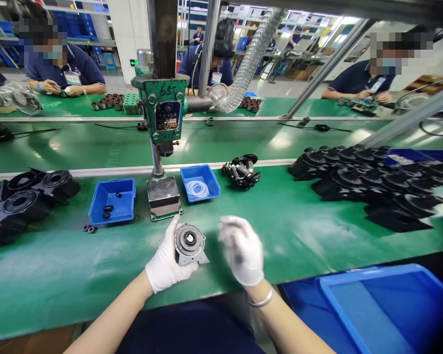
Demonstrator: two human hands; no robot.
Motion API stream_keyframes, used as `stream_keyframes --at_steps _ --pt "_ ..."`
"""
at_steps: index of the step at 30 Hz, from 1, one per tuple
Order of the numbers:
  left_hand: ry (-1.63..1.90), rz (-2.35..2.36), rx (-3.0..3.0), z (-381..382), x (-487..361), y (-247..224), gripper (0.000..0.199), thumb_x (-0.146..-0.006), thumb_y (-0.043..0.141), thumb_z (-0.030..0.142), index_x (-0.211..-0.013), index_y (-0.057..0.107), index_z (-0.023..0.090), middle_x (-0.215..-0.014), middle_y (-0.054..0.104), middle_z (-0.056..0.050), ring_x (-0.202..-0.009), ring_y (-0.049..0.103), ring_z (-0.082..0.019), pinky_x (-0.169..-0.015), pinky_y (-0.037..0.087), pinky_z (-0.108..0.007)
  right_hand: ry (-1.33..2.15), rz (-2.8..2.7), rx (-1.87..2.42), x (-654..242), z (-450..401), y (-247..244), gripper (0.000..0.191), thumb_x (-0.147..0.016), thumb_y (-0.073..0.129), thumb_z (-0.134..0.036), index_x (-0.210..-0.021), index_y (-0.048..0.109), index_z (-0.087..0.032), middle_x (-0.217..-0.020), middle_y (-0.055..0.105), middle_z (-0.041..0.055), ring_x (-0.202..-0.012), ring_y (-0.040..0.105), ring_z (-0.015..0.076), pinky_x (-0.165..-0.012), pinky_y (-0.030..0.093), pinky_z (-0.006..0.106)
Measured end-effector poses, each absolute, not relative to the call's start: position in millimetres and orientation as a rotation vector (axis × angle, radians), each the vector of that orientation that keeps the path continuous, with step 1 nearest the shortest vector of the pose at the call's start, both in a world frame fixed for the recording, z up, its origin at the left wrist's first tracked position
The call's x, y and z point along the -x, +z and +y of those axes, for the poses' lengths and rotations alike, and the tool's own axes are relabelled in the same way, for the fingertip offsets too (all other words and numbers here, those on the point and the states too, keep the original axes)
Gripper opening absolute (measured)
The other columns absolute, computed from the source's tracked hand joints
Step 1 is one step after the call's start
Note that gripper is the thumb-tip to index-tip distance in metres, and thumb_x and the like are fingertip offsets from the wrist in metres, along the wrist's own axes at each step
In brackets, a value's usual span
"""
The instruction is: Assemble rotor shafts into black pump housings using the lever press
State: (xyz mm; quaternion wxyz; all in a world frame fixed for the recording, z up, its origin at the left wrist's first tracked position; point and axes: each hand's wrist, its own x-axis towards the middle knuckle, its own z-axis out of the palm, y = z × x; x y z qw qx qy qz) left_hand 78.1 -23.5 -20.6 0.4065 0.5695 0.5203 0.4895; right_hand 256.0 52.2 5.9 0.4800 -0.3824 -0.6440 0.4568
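My left hand (167, 263), in a white glove, is wrapped round the left side of a round grey metal housing (190, 242) with a flat bracket at its lower edge. A black ring with a bright centre faces up in the middle of it. To the right, apart from the housing, my gloved right hand (241, 250) hangs over the green bench; its fingers are curled and smeared by motion, so what they hold, if anything, cannot be made out. Behind the housing is the black block (163, 191) of a green press (166, 110).
Blue bins hold black rings (111, 201) and white rings (200, 183). Black parts (242, 172) lie behind my right hand. Black housings stand at left (22, 199) and right (354, 182). A blue crate (387, 305) is at lower right. Several people sit across the bench.
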Motion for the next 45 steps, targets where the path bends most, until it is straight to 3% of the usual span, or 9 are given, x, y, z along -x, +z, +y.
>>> stream_keyframes --at_steps 3,8,11,14,19,23,28,34,45 --pt "1.243 1.336 -1.456 -23 -78 -23 0.107 -0.070 0.070 0.024 -0.151 0.000 0.018 -0.145 0.038 -0.018 -0.136 0.041 -0.033 -0.116 0.029 -0.053 1.202 -1.723 0.807 -248 49 5 0.035 -0.090 0.058 -0.046 -0.115 0.064 -0.022 -0.099 0.070 0.0083 -0.100 0.065 0.0258 -0.094 0.050 0.041" --pt "1.184 1.391 -1.483 -25 -76 -27 0.100 -0.070 0.072 0.025 -0.149 0.012 0.017 -0.151 0.032 -0.018 -0.141 0.034 -0.034 -0.119 0.022 -0.054 1.187 -1.428 0.926 -250 47 -3 0.029 -0.099 0.042 -0.040 -0.092 0.064 -0.021 -0.061 0.059 0.0000 -0.057 0.059 0.0170 -0.070 0.055 0.034" --pt "1.192 1.375 -1.441 -27 -76 -27 0.099 -0.072 0.071 0.026 -0.149 0.010 0.018 -0.153 0.029 -0.019 -0.142 0.032 -0.034 -0.119 0.022 -0.054 1.283 -1.650 0.794 -244 46 -5 0.043 -0.096 0.046 -0.044 -0.132 0.051 -0.021 -0.113 0.066 0.0100 -0.105 0.063 0.0253 -0.095 0.050 0.042" --pt "1.214 1.366 -1.428 -27 -77 -26 0.101 -0.074 0.070 0.026 -0.150 0.004 0.018 -0.151 0.032 -0.020 -0.141 0.034 -0.034 -0.118 0.024 -0.055 1.199 -1.884 0.713 -247 48 -3 0.045 -0.094 0.047 -0.048 -0.129 0.057 -0.023 -0.134 0.057 0.0100 -0.128 0.048 0.0306 -0.112 0.034 0.050" --pt "1.193 1.426 -1.448 -26 -77 -26 0.100 -0.073 0.070 0.026 -0.149 0.007 0.019 -0.147 0.036 -0.019 -0.139 0.037 -0.034 -0.117 0.023 -0.056 1.083 -1.524 1.004 -264 55 -5 0.035 -0.096 0.039 -0.045 -0.104 0.064 -0.022 -0.088 0.068 0.0105 -0.079 0.066 0.0271 -0.078 0.055 0.046" --pt "1.197 1.452 -1.480 -27 -76 -29 0.096 -0.074 0.070 0.030 -0.148 0.010 0.018 -0.150 0.032 -0.019 -0.141 0.034 -0.035 -0.117 0.024 -0.054 1.221 -1.670 0.801 -254 54 -4 0.046 -0.085 0.056 -0.050 -0.122 0.057 -0.021 -0.110 0.066 0.0113 -0.099 0.063 0.0284 -0.089 0.051 0.044" --pt "1.172 1.460 -1.523 -30 -74 -32 0.093 -0.075 0.071 0.038 -0.146 0.013 0.018 -0.149 0.031 -0.021 -0.140 0.035 -0.036 -0.117 0.023 -0.057 1.086 -1.396 0.970 -259 53 -1 0.027 -0.093 0.044 -0.038 -0.098 0.064 -0.021 -0.068 0.061 0.0027 -0.058 0.057 0.0193 -0.070 0.052 0.037" --pt "1.273 1.289 -1.334 -35 -76 -23 0.063 -0.089 0.054 0.045 -0.143 0.029 0.022 -0.151 0.035 -0.011 -0.143 0.030 -0.031 -0.119 0.024 -0.046 1.238 -1.789 0.792 -244 45 -11 0.032 -0.090 0.053 -0.037 -0.118 0.061 -0.023 -0.130 0.055 0.0085 -0.124 0.049 0.0260 -0.109 0.038 0.042" --pt "1.357 1.309 -1.190 -34 -80 -25 0.048 -0.094 0.044 0.042 -0.137 0.039 0.021 -0.144 0.043 -0.009 -0.139 0.036 -0.027 -0.117 0.028 -0.042 1.482 -1.724 0.703 -234 39 -22 0.043 -0.091 0.052 -0.044 -0.129 0.053 -0.024 -0.135 0.052 0.0084 -0.129 0.046 0.0255 -0.113 0.034 0.041"
